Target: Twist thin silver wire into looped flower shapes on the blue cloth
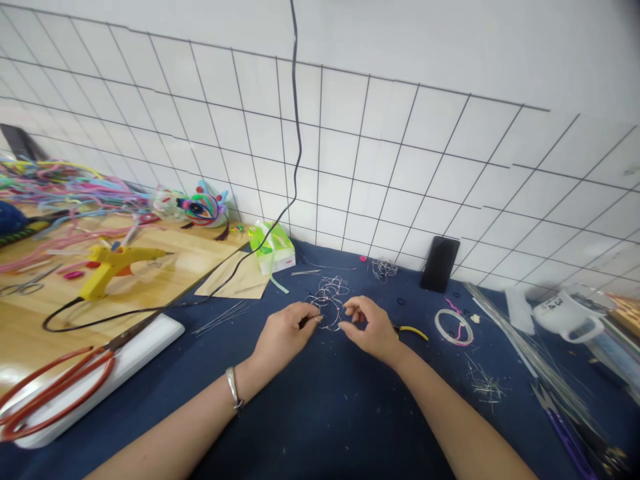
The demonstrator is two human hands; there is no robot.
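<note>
At the middle of the dark blue cloth, thin wire rings (331, 288) lie looped together in a loose cluster. My left hand (290, 330) is closed in a pinch at the left side of the nearest wire ring (326, 327), with the thumb and index finger on the wire. On the other side of that ring, my right hand (373, 328) has its thumb and fingers apart and curled, close to the wire; I see nothing held between them. Pliers with a yellow handle (414, 331) lie partly hidden behind my right wrist.
To the left are orange-handled scissors (65, 387), a white power strip (150, 343) and a yellow glue gun (113, 267). A tissue pack (274, 250) and a phone (440, 263) stand by the tiled wall. Right: a tape ring (440, 327), wire lengths (530, 340), a white mug (567, 317).
</note>
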